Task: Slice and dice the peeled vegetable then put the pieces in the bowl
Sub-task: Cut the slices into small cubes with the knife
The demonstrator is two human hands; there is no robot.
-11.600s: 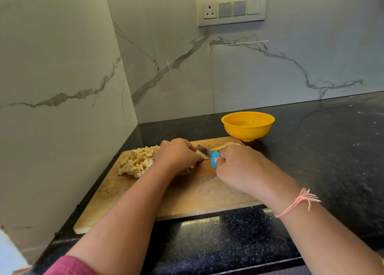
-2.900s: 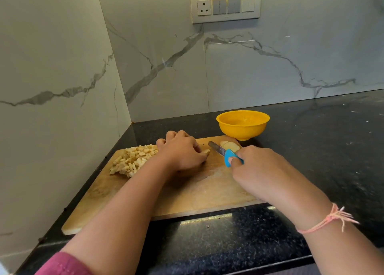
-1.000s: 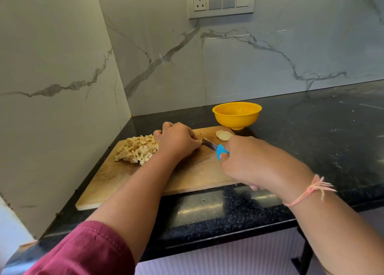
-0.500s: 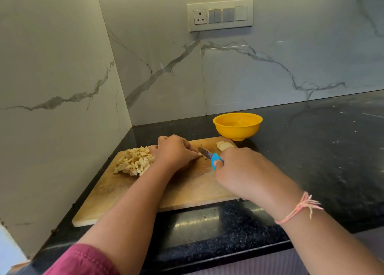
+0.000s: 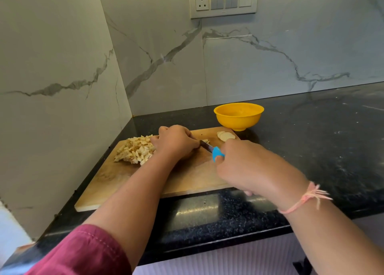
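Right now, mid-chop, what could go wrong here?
1. The knife in the right hand has its blade right against the left hand, whose curled fingers hide what is being cut; a slip could nick them.
2. The diced pile sits near the left edge of the cutting board; pieces may spill onto the counter.
3. The uncut slices lie at the board's far corner beside the yellow bowl and could get knocked off.

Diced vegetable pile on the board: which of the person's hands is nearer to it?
Left. The left hand sits against the right edge of the diced vegetable pile; the right hand, gripping the blue-handled knife, is farther right.
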